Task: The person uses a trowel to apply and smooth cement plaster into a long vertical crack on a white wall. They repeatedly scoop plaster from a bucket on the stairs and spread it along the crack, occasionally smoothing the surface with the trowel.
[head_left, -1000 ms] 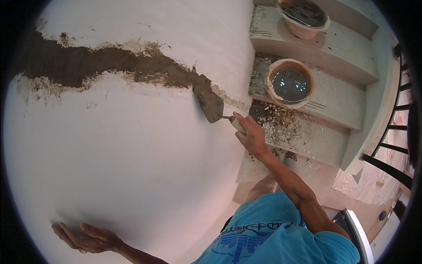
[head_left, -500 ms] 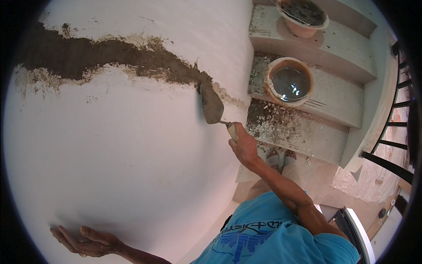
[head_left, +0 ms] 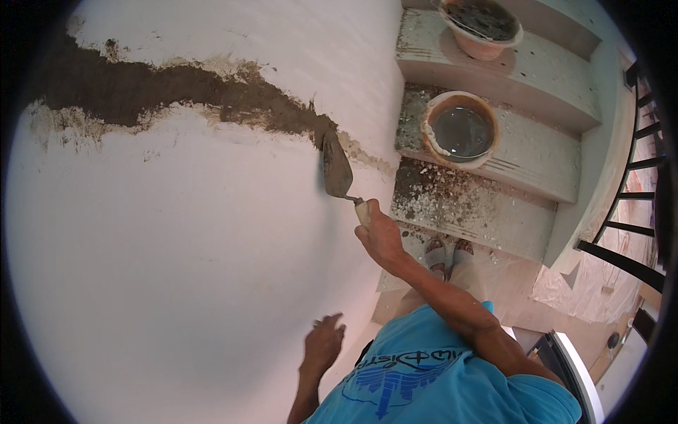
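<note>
My right hand (head_left: 383,237) is closed around the pale handle of a pointed trowel (head_left: 337,168). The trowel's blade is smeared with mortar, and its tip meets the right end of a rough band of dark wet mortar (head_left: 176,86) across the white wall (head_left: 176,233). A thinner, lighter streak of roughness (head_left: 367,157) runs on from there toward the stairs. Low in the view, close to my blue shirt, my left hand (head_left: 325,344) is in front of the wall, holding nothing, its fingers partly stretched and apart.
On the stairs (head_left: 522,173) at the right stands a bucket (head_left: 460,131) of grey water. A second bucket (head_left: 483,28) with dark mortar sits one step higher. Crumbs of debris (head_left: 445,194) litter the step beside the wall. A black railing (head_left: 621,265) borders the far right.
My left hand has moved from the lower left of the wall rightward, close to my body. The trowel's blade has turned slightly, its tip still at the mortar's end.
</note>
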{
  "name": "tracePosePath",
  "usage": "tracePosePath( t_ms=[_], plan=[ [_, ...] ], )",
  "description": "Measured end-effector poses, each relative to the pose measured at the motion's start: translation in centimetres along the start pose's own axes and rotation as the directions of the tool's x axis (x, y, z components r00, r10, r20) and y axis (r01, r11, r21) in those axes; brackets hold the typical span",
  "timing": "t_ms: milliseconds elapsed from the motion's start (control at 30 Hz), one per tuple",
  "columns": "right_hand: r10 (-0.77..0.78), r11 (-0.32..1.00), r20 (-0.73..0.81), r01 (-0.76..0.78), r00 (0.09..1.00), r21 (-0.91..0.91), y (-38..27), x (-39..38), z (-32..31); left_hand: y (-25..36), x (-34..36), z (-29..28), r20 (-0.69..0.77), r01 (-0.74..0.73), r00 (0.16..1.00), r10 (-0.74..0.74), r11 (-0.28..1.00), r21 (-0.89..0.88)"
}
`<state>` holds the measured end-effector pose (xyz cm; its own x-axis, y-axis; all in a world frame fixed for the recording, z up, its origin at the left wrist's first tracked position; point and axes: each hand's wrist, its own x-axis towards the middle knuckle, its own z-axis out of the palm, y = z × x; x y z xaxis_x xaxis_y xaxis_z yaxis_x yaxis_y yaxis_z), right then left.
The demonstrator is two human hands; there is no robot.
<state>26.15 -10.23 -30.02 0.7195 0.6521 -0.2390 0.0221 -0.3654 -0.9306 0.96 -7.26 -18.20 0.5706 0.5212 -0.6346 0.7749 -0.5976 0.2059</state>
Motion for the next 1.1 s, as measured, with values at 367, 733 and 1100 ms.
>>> tracePosePath(
  t_ms=[367,733,1100],
  plan=[
    [0.044,0.999,0.064,-0.044,0.997,0.0,0.1,0.1,-0.2,-12.8,0.7,16.2,0.271,0.128,0.958,-0.093,0.985,-0.115],
    [-0.038,0.997,-0.053,0.041,0.998,0.07,-1.5,2.5,1.2,-11.9,2.0,15.9,0.175,0.076,0.984,-0.029,0.962,-0.263],
    [-0.119,0.988,-0.077,0.126,0.99,0.09,-4.2,1.8,-2.7,-12.6,1.9,17.8,0.221,0.107,0.975,-0.026,0.927,-0.36]
  ],
)
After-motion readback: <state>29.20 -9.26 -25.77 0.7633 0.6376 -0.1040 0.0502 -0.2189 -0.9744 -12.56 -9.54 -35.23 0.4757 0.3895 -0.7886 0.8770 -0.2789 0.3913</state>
